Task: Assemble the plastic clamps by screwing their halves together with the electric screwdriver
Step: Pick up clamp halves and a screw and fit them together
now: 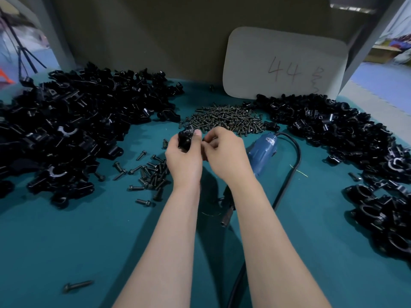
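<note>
Left hand [183,162] grips clamp [186,137]; right hand [226,155] curled just beside.

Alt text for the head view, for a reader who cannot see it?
The left hand grips a black plastic clamp above a teal table; the right hand, fingers curled, reaches to it. The blue electric screwdriver lies unheld by the right wrist, amid heaps of clamp parts and a screw pile.

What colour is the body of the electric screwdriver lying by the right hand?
The electric screwdriver body is blue, seen in the head view.
</note>
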A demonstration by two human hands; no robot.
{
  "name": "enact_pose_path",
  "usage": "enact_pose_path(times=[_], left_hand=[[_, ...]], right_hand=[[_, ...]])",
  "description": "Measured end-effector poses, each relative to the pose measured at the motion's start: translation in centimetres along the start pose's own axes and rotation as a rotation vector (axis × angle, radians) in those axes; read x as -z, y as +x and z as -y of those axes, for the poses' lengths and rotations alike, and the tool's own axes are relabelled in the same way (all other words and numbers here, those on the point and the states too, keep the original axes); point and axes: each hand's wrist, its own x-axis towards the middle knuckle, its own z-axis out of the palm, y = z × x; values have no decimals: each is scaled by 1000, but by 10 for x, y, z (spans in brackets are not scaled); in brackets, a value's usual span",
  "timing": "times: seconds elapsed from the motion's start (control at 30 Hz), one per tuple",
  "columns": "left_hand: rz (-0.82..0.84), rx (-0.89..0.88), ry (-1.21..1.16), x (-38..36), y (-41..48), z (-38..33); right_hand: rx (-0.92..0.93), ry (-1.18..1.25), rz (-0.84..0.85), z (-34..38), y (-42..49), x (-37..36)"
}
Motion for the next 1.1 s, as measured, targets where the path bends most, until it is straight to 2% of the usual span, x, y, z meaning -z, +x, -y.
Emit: enact_pose_path(times=[0.2, 0.37, 0.53, 0.77, 1.1], left_hand=[[-1, -66, 7, 0, 0, -1], [-9, -156, 105, 0, 2, 1], [-29, -106, 59, 1, 2, 0], [45, 12, 2, -5, -1, -1], [6, -92, 125, -3, -4, -1]], right_hand=[[-86, -39, -6, 1, -5, -18], [-26, 4, -34, 1, -3, -4], [31, 49, 63, 0, -1, 7], [15, 30, -23, -2, -2, 7], [11, -137, -33, -4, -4, -4]])
